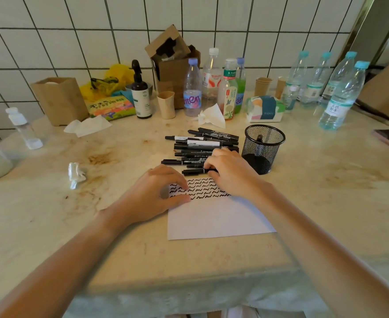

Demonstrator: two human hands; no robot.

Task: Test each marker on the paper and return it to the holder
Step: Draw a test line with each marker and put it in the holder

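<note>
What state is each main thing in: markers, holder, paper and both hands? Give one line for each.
pile of markers: capped, lying flat beside the holder.
nearest marker: capped, pinched by the right hand.
mesh holder: upright, at least one marker inside.
paper: flat, squiggles across its top.
left hand: fingertips pressing the paper.
</note>
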